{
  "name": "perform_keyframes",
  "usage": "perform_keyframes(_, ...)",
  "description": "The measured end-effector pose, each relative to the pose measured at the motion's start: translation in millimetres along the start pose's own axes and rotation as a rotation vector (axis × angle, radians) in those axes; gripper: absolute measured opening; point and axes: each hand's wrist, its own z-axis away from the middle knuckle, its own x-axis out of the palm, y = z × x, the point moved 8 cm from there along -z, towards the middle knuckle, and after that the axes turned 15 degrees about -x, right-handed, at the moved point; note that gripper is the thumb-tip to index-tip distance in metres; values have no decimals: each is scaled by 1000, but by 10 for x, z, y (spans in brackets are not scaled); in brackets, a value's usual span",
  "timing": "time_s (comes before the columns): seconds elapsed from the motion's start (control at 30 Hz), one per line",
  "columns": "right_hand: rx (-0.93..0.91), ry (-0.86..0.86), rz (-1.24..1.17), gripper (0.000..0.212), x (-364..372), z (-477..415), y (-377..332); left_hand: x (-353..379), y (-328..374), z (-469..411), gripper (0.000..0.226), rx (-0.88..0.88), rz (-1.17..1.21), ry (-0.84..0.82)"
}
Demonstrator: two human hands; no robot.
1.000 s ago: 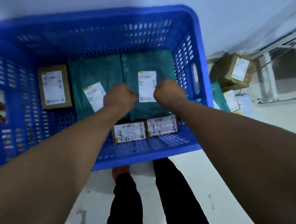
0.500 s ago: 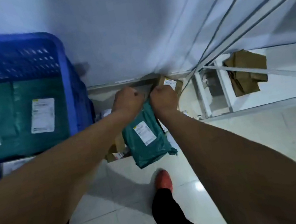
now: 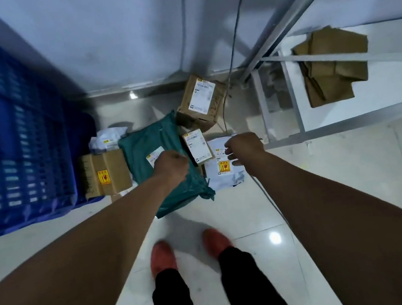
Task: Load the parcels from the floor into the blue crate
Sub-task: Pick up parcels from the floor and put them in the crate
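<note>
Under the left hand (image 3: 172, 166), closed on the green mailer (image 3: 162, 163); right hand (image 3: 242, 149) released, now apart beside it—one-handed lift to blue crate (image 3: 17, 144) expected.

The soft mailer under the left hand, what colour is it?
Dark green soft mailer, white label; head view, the only one.

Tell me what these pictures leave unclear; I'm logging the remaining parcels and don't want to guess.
All in the head view:
- Blue crate: cut off by the left edge; its inside is out of sight.
- Green mailer: whether the left hand, a closed fist, grips it is hidden.
- White mailer: partly covered by the right hand.
- Shipping labels, like the small box's: too blurred to read.
- Parcels beneath the mailer: count hidden.
</note>
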Motion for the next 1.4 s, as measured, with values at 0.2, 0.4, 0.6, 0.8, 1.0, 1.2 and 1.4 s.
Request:
perform_keyframes(0.2, -58, -130, 120, 22, 514, -729, 492, 581, -195, -1064, 26, -23, 55, 26)
perform_keyframes(0.4, -151, -243, 214, 33, 1105, -1720, 1076, 1111, -223, -2034, 35, -48, 29, 120)
perform_keyframes(0.6, -128, -328, -131, 40, 1553, -2374, 1457, 1455, -28, -2668, 58, -137, 160, 311)
perform_keyframes(0.8, -71, -370, -204, 38, 1307, -2256, 1511, 1547, -77, -2443, 51, -83, 280, 229)
perform_keyframes(1.0, -25, -503, -177, 23, 611, -1214, 1024, 1258, -129, -1111, 47, -26, 426, 152)
perform_keyframes(1.2, -199, -615, -183, 33, 186, -7, -453, 318, 324, 529, 25, 29, 704, -11)
perform_keyframes(1.4, -456, -722, -128, 47, 434, 1312, -2439, -1212, 726, 2086, 40, 249, 866, 25)
